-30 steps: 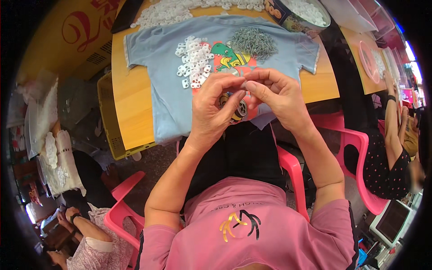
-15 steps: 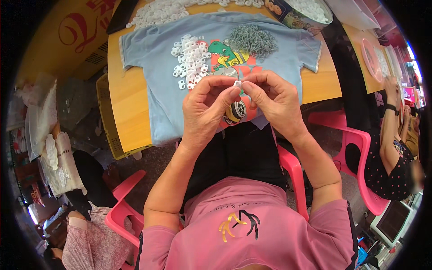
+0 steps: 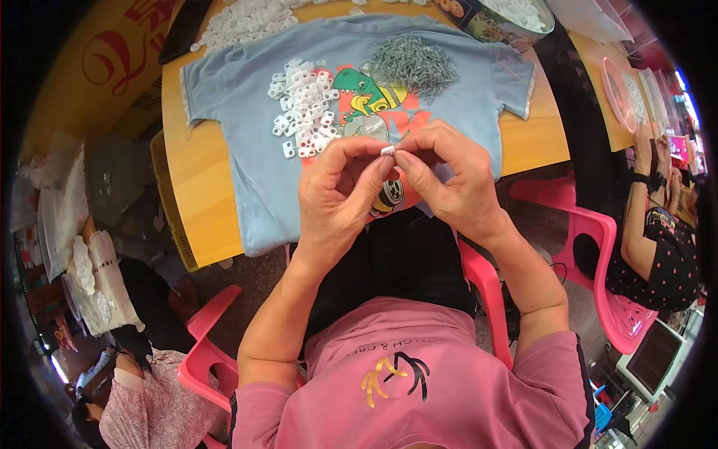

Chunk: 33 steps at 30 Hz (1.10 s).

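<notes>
Above the front of a light blue T-shirt (image 3: 250, 150), my left hand (image 3: 336, 183) and my right hand (image 3: 460, 183) meet fingertip to fingertip. Thumb and forefinger of each pinch one small white plastic piece (image 3: 387, 150), and its narrow side shows between them. Whether a smaller part is hidden in the fingers, I cannot tell. Just beyond my left hand lies a heap of white plastic pieces with holes (image 3: 303, 108). Farther back to the right, a pile of small grey metal pieces (image 3: 415, 63), likely springs, rests on the shirt.
The shirt covers much of a wooden table (image 3: 202, 194). More white pieces (image 3: 250, 26) lie along the far edge, beside a round tin (image 3: 523, 19) full of white parts. Pink chairs (image 3: 598, 247) flank me; a person sits at the right and another at the lower left.
The white piece has turned between my fingertips, from its face with holes to its narrow side. Both hands stay pinched together, and the whole view has shifted slightly.
</notes>
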{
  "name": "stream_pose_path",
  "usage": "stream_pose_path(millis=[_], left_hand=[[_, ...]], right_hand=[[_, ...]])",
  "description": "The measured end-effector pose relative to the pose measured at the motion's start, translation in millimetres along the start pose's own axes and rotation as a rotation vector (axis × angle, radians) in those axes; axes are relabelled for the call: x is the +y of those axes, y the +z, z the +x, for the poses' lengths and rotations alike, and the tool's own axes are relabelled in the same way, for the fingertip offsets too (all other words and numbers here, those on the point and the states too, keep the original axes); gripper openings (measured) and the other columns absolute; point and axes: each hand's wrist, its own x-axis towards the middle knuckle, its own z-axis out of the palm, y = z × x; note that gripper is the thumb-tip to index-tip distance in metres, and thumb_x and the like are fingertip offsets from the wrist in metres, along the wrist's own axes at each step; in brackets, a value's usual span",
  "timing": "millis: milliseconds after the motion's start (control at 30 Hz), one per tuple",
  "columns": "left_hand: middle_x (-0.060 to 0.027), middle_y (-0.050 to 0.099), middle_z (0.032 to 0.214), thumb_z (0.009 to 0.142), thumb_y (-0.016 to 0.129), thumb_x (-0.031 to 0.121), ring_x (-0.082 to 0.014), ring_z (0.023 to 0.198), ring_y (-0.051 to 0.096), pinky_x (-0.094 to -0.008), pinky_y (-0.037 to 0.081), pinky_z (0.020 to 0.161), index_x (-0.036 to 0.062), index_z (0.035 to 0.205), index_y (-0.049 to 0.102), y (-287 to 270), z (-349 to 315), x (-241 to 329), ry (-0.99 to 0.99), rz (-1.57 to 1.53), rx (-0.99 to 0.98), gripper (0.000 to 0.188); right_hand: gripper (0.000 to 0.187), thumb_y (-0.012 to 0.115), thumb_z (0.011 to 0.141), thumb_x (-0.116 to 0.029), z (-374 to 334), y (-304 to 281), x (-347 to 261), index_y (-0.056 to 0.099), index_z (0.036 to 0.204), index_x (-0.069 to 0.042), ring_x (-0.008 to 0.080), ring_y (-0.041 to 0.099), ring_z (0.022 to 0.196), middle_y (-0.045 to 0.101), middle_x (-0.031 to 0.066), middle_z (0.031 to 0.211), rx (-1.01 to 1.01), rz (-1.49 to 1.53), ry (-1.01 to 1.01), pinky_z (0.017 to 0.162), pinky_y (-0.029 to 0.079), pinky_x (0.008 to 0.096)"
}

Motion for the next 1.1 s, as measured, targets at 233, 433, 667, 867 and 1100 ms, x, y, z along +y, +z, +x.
stream_pose_path(millis=[233, 433, 667, 867, 1100], left_hand=[[-0.0052, 0.062, 0.094, 0.090, 0.064, -0.001, -0.0090, 0.078, 0.063, -0.0210, 0.050, 0.067, -0.0024, 0.100, 0.063, -2.8, 7.2, -5.7, 0.187, 0.269, -0.060, 0.011], [-0.0039, 0.059, 0.094, 0.090, 0.064, -0.002, -0.0073, 0.076, 0.059, -0.0206, 0.048, 0.067, -0.0023, 0.100, 0.063, -0.7, 5.6, -2.6, 0.064, 0.073, -0.025, 0.010], [-0.0039, 0.059, 0.094, 0.091, 0.062, -0.002, -0.0070, 0.076, 0.059, -0.0209, 0.048, 0.069, -0.0023, 0.100, 0.062, -1.2, 7.2, -2.6, 0.063, 0.047, -0.025, 0.009], [-0.0032, 0.060, 0.093, 0.091, 0.063, 0.000, -0.0070, 0.077, 0.060, -0.0210, 0.049, 0.069, -0.0025, 0.102, 0.061, -2.7, 7.1, -1.9, 0.040, 0.019, -0.031, 0.011], [-0.0014, 0.062, 0.089, 0.092, 0.063, 0.003, -0.0065, 0.076, 0.060, -0.0210, 0.050, 0.069, -0.0017, 0.103, 0.062, -3.4, 7.0, -0.9, -0.039, -0.048, 0.017, 0.012]], right_hand=[[0.009, 0.068, 0.081, 0.003, 0.4, -7.5, 5.8, 0.062, 0.088, 0.002, 0.0182, 0.059, 0.068, 0.062, 0.0105, 0.082, 0.012, -0.029, -0.104, 0.057, 0.047, 0.0286], [0.011, 0.069, 0.081, 0.004, 17.0, -38.6, 33.2, 0.065, 0.091, 0.000, 0.0161, 0.060, 0.066, 0.063, 0.0088, 0.087, 0.103, -0.374, -0.182, 0.056, 0.048, 0.0284], [0.023, 0.066, 0.078, 0.003, 24.1, -56.1, 46.3, 0.069, 0.099, -0.006, 0.0222, 0.064, 0.072, 0.060, 0.0077, 0.091, -0.073, -0.671, -0.254, 0.061, 0.051, 0.0326], [0.022, 0.064, 0.079, 0.002, 25.0, -65.6, 39.8, 0.067, 0.100, -0.005, 0.0258, 0.063, 0.077, 0.060, 0.0087, 0.093, -0.139, -0.650, -0.257, 0.065, 0.051, 0.0346], [0.019, 0.065, 0.081, -0.001, 27.9, -67.4, 44.8, 0.066, 0.100, -0.005, 0.0266, 0.063, 0.078, 0.060, 0.0090, 0.094, -0.125, -0.639, -0.279, 0.065, 0.051, 0.0342]])
